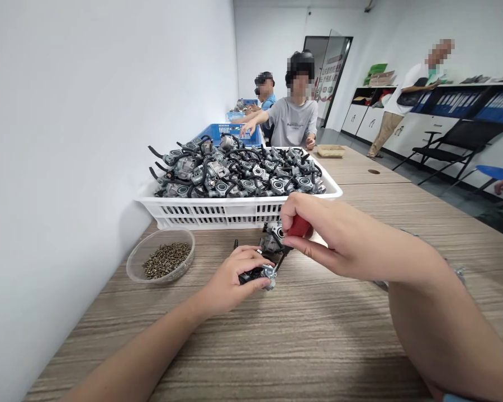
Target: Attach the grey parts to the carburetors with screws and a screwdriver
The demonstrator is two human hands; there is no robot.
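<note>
My left hand is closed around a small metal carburetor with black parts, holding it down on the wooden table. In my right hand is a screwdriver with a red handle. Its dark shaft slants down to the left, and the tip meets the carburetor, though the exact contact point is too small to make out. Just behind, another carburetor stands on the table, partly covered by my right hand. To the left, a clear round bowl holds many small brass-coloured screws.
A white plastic basket heaped with carburetors stands across the table. Beyond it are a blue crate, a shallow tray and a person in grey. A wall borders the left side; black chairs stand at right.
</note>
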